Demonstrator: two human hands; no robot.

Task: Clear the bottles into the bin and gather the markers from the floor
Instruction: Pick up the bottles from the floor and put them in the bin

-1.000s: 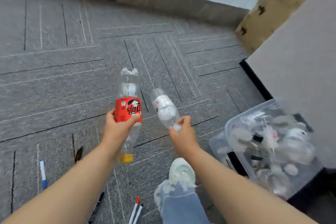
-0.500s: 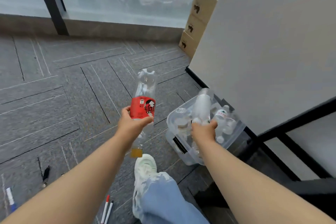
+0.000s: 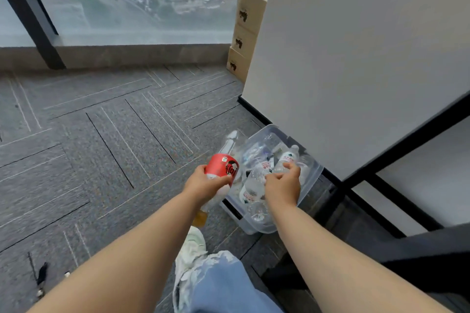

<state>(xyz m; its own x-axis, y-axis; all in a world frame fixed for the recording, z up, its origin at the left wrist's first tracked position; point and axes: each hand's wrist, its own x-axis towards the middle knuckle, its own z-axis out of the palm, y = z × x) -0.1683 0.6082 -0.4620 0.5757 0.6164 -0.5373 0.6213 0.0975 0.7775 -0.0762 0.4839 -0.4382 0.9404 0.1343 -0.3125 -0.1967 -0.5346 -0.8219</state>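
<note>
- Head view: one clear bin (image 3: 264,227) under the right hand (image 3: 282,184), jumbled bottles (image 3: 252,187) inside.
- Left hand (image 3: 203,183) grips one red-labelled bottle (image 3: 221,165).
- Right hand pinches one small bottle (image 3: 287,159).

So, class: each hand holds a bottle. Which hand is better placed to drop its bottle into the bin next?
Right. The right hand holds its small clear bottle over the open bin; the left hand, gripping the red-labelled bottle, is beside the bin, over carpet.
</note>
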